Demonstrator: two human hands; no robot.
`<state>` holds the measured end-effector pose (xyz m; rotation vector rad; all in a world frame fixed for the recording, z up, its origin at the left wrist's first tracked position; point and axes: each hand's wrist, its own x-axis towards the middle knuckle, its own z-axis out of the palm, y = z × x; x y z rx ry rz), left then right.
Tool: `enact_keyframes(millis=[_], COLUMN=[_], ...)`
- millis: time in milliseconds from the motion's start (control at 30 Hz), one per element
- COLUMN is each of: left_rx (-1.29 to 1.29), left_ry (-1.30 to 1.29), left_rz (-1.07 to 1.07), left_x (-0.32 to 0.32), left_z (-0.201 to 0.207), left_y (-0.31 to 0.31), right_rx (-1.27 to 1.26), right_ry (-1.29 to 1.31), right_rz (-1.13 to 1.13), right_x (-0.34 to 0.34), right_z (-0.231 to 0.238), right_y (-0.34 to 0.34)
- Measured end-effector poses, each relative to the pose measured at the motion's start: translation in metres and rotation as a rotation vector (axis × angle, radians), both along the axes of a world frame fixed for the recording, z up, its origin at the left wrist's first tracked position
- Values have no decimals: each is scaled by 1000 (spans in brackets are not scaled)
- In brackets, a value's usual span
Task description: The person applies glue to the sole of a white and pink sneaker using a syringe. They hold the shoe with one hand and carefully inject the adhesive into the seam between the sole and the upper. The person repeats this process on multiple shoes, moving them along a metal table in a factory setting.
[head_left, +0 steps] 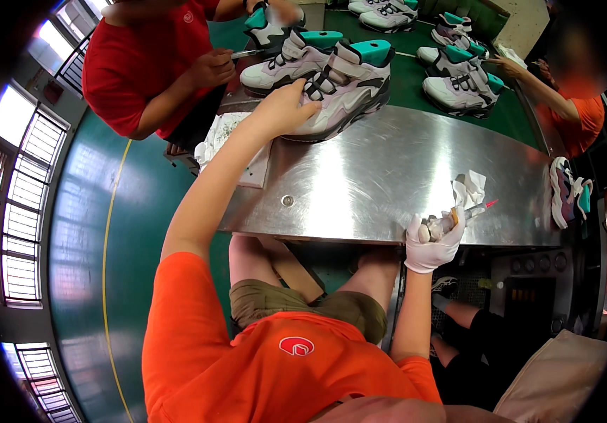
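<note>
My bare left hand [286, 111] reaches forward to a pair of pale pink and white sneakers with black trim. Its thumb and fingers grip the front part of the nearer sneaker [349, 99], which has a teal insert in its opening. The other sneaker [286, 67] stands just behind it on the left. My right hand [436, 240], in a white glove, is palm up at the table's near edge. Its fingers curl round a greyish lump [438, 227] with a brownish piece beside it; their kind is unclear. A thin red-tipped tool [483, 207] lies by the fingertips.
Crumpled white tissue [469, 187] lies on the metal table [388, 162] past my right hand. A stained white cloth [254, 173] is at the left edge. More sneakers [462, 88] stand on the green belt [405, 70]. Co-workers sit at far left and right.
</note>
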<state>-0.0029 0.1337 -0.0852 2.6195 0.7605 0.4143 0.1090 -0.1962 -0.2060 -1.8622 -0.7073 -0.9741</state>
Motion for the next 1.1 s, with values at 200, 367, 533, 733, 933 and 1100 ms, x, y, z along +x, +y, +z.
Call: enact_keyframes(millis=[200, 367, 533, 733, 933, 1100], left_rx=[-68, -355, -274, -617, -283, 150], left_ry=[-209, -337, -362, -360, -306, 25], left_rz=[-92, -14, -23, -167, -431, -428], left_x=[30, 66, 79, 120, 217, 243], left_z=[4, -4, 5, 8, 10, 26], left_y=[7, 8, -12, -53, -100, -139], right_rx=[45, -20, -18, -25, -65, -67], right_ry=[46, -29, 12, -107, -71, -22], right_rz=[13, 12, 70, 14, 52, 43], right_x=[-2, 1, 2, 6, 4, 0], right_z=[0, 4, 1, 19, 2, -5], right_y=[-1, 0, -5, -5, -6, -5])
